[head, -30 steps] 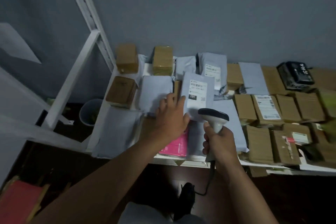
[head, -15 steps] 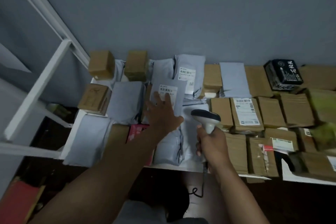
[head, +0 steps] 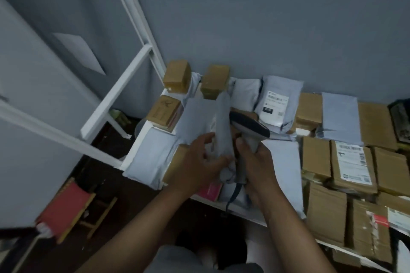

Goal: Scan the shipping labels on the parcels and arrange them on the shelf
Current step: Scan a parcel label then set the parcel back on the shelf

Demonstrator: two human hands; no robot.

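Grey mailer [head: 223, 133] being gripped by left hand [head: 205, 159], edge-on, long axis running away from person. Scanner [head: 248, 127] being clenched by right hand [head: 258, 162], touching mailer's right side; label hidden.

- The left hand [head: 203, 157] grips a grey mailer [head: 223, 131], held edge-on above the shelf [head: 244, 208].
- The right hand [head: 255, 162] is wrapped round the handle of a barcode scanner [head: 249, 127], just beside that mailer.
- Behind them a labelled grey parcel [head: 276, 102] leans against the wall.
- Brown boxes [head: 355, 162] crowd the shelf's right side.
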